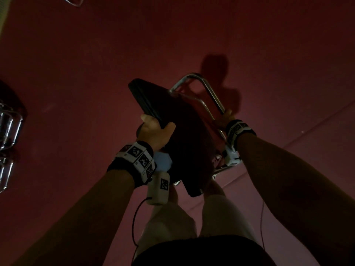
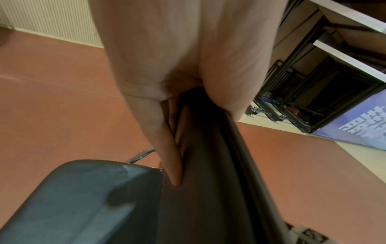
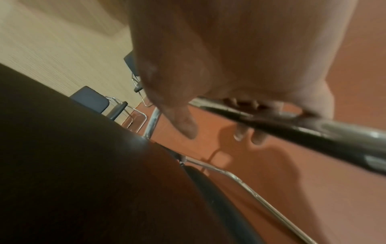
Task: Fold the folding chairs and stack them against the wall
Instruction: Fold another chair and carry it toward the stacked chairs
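Observation:
I hold a folding chair (image 1: pixel 184 139) up off the red floor, tilted, in dim light. Its pads are dark and its frame is chrome tube (image 1: pixel 211 93). My left hand (image 1: pixel 155 127) grips the edge of the upper dark pad, thumb on one face and fingers on the other. In the left wrist view those fingers (image 2: pixel 171 148) lie flat along the dark panel (image 2: pixel 208 189), with a grey-black pad (image 2: pixel 83 198) below. My right hand (image 1: pixel 224 120) is curled round the chrome tube; the right wrist view shows the hand (image 3: pixel 229 92) wrapped on that tube (image 3: pixel 313 137).
More chrome chair frames (image 1: pixel 7 127) stand at the left edge. Two other dark chairs (image 3: pixel 92 99) stand by the pale wall (image 3: pixel 52 49). Folded black-framed tables (image 2: pixel 313 82) and a blue banner (image 2: pixel 355 130) lie to one side. My legs (image 1: pixel 221 214) are below the chair.

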The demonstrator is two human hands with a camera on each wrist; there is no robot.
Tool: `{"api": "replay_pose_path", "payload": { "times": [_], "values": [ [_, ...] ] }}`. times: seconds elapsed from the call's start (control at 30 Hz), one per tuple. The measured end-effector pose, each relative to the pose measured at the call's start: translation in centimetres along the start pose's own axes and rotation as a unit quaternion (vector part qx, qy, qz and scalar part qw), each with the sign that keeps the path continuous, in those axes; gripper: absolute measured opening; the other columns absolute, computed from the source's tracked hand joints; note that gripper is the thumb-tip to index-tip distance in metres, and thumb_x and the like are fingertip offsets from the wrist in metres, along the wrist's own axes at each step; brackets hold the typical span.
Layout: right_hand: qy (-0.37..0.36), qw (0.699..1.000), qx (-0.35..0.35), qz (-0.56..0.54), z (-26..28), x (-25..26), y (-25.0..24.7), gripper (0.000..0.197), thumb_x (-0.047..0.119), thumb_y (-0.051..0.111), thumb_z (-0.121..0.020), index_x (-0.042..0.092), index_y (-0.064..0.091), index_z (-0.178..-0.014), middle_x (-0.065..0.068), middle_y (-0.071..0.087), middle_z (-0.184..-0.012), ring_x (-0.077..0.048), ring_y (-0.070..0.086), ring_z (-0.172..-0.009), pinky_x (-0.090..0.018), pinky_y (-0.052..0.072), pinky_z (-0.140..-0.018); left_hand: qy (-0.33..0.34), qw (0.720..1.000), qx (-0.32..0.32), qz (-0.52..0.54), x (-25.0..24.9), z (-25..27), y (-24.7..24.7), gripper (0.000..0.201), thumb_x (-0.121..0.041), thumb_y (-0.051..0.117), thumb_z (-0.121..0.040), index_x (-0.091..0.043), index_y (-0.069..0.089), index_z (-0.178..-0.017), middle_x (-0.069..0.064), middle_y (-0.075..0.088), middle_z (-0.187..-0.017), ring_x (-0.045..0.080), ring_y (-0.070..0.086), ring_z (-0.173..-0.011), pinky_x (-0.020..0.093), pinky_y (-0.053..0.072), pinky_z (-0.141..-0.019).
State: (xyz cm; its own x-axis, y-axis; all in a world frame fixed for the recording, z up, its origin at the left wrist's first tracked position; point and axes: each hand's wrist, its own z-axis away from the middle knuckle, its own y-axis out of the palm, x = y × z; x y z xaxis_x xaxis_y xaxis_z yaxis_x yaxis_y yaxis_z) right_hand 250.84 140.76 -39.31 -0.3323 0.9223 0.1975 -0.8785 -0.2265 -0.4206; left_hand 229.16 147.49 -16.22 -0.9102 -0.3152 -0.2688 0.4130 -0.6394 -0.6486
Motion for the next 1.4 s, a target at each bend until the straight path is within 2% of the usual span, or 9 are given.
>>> {"api": "replay_pose_path", "payload": {
  "times": [0.27,0.53,0.73,0.93,1.03,1.1,1.17,1.3,1.4],
  "values": [
    [-0.032,0.999,0.018,-0.006,2.1,-0.6,-2.5,0.074,0.05,0.064,-0.09,0.002,0.043,-0.143,-0.018,0.058,-0.131,-0.035,0.06,-0.112,-0.042,0.052,-0.084,0.001,1.0,-0.001,0.024,0.2,0.6,0.2,0.098,-0.042,0.064,-0.093,0.009,0.004,-0.151,0.022,0.051,-0.139,0.034,0.054,-0.126,0.044,0.049,-0.104],
    [-0.058,0.994,0.083,-0.029,7.6,1.1,-1.2,0.074,0.059,0.049,-0.095,0.006,0.044,-0.146,-0.017,0.054,-0.139,-0.035,0.056,-0.121,-0.041,0.049,-0.092,0.007,1.0,0.012,-0.023,-0.7,2.8,0.2,0.098,-0.05,0.051,-0.099,0.006,-0.007,-0.155,0.021,0.032,-0.157,0.033,0.04,-0.141,0.035,0.035,-0.112],
    [-0.115,0.986,0.119,-0.019,12.5,2.0,1.5,0.078,0.064,0.041,-0.096,0.002,0.049,-0.141,-0.02,0.056,-0.136,-0.035,0.057,-0.119,-0.035,0.046,-0.092,0.013,1.0,0.028,-0.005,0.7,2.2,0.8,0.088,-0.05,0.052,-0.098,0.006,0.007,-0.148,0.018,0.048,-0.141,0.032,0.054,-0.124,0.028,0.042,-0.092],
    [-0.184,0.973,0.138,-0.002,18.9,4.5,4.0,0.086,0.077,0.029,-0.091,0.009,0.055,-0.137,-0.013,0.062,-0.131,-0.029,0.062,-0.115,-0.037,0.048,-0.098,-0.007,0.998,0.008,-0.059,4.4,1.8,0.0,0.072,-0.049,0.05,-0.099,-0.002,0.02,-0.145,0.01,0.04,-0.142,0.028,0.05,-0.124,0.036,0.043,-0.097],
    [-0.166,0.979,0.12,0.02,20.9,5.2,5.4,0.092,0.078,0.024,-0.091,0.007,0.042,-0.147,-0.012,0.053,-0.142,-0.029,0.056,-0.125,-0.032,0.041,-0.097,0.03,0.995,-0.017,-0.09,7.1,2.1,-0.1,0.053,-0.02,0.029,-0.108,-0.01,0.014,-0.158,0.038,0.033,-0.143,0.046,0.045,-0.127,0.051,0.042,-0.104],
    [-0.157,0.979,0.126,0.032,22.2,6.2,6.6,0.099,0.085,0.023,-0.085,0.01,0.041,-0.147,-0.012,0.052,-0.14,-0.03,0.052,-0.13,-0.03,0.037,-0.096,0.017,0.993,0.011,-0.12,8.9,1.5,-1.3,0.064,-0.002,0.029,-0.095,-0.025,0.039,-0.153,0.037,0.056,-0.111,0.039,0.062,-0.097,0.042,0.055,-0.08],
    [-0.174,0.976,0.121,0.053,23.2,6.9,7.2,0.103,0.1,0.021,-0.068,0.016,0.051,-0.12,-0.007,0.056,-0.114,-0.031,0.059,-0.116,-0.039,0.047,-0.098,0.047,0.997,-0.03,-0.054,9.5,1.2,-2.6,0.034,-0.016,0.061,-0.085,-0.017,0.072,-0.116,0.024,0.062,-0.079,0.032,0.064,-0.066,0.031,0.053,-0.057],
    [-0.25,0.951,0.107,0.145,24.9,7.7,9.6,0.109,0.102,0.033,-0.062,0.021,0.04,-0.134,0.0,0.065,-0.11,-0.021,0.068,-0.09,-0.043,0.059,-0.076,-0.036,0.999,0.02,0.015,12.3,-0.4,-2.9,0.08,-0.065,0.039,-0.099,0.001,0.04,-0.145,0.024,0.039,-0.149,0.041,0.041,-0.135,0.049,0.035,-0.112],
    [-0.245,0.948,0.051,0.195,26.5,7.7,9.5,0.109,0.095,0.055,-0.058,0.017,0.039,-0.133,0.002,0.058,-0.113,-0.025,0.065,-0.099,-0.044,0.058,-0.079,-0.023,0.99,0.138,0.01,13.7,-1.3,-3.3,0.115,-0.089,0.026,-0.079,-0.003,0.027,-0.155,0.021,0.033,-0.157,0.039,0.04,-0.138,0.048,0.034,-0.116]
  ]
}}
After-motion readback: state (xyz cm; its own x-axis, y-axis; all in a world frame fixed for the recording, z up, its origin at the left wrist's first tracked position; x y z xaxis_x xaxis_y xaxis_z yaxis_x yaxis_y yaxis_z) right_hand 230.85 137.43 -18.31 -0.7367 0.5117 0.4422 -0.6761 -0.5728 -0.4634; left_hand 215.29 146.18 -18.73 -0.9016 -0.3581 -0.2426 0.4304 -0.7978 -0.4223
